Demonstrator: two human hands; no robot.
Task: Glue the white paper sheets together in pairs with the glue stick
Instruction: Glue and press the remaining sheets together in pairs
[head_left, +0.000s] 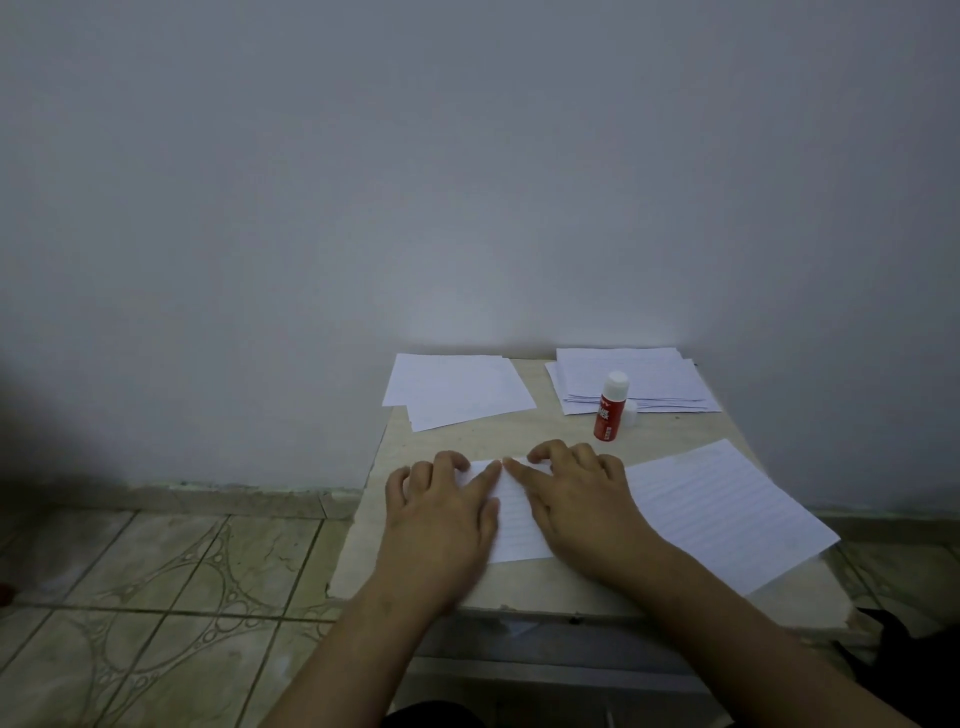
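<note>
Two hands, left (441, 512) and right (576, 499), are pressing flat, holding nothing, on one white lined sheet (517, 525); one red glue stick (610, 405) is standing at one o'clock, three other paper piles around

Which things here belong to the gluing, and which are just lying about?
Job: sheet being pressed, left hand, right hand, glue stick, loose cap, lined sheet, far-right stack, far-left sheets.
Lying about: red object on floor.
</note>
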